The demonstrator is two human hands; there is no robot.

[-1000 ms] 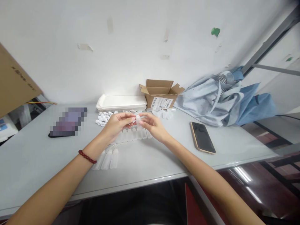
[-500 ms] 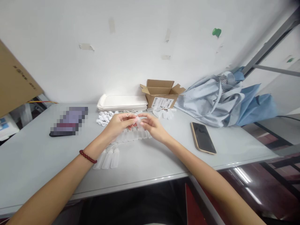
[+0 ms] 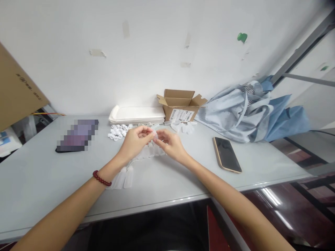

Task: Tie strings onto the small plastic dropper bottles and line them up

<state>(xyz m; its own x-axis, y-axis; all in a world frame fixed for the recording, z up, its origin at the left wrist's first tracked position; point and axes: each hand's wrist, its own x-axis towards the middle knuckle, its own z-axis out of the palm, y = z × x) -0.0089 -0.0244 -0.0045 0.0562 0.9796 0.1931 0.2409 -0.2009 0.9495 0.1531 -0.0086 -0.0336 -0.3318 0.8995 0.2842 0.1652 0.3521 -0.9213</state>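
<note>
My left hand [image 3: 137, 140] and my right hand [image 3: 170, 143] meet over the middle of the table, both closed in a pinch. Between their fingertips is a small translucent plastic piece [image 3: 155, 134], mostly covered by the fingers. Below the hands lies a row of flat translucent plastic pieces [image 3: 149, 152]. Nearer the front edge, more of these flat pieces [image 3: 128, 177] lie side by side, with thin white cords at their tops; my left wrist partly covers them. Left of my left hand is a pile of small white ring-like caps [image 3: 116, 132].
Behind the hands are a stack of white flat sheets or trays [image 3: 137, 115] and an open cardboard box [image 3: 180, 109], with loose translucent pieces [image 3: 187, 128] before it. A phone [image 3: 227, 155] and blue-grey cloth [image 3: 232, 111] lie right. A blurred-out dark device [image 3: 78, 136] lies left.
My left hand has shifted slightly right and turned, its fingers closing in on the plastic piece. The right fingers have curled tighter around it, so less of it shows.
</note>
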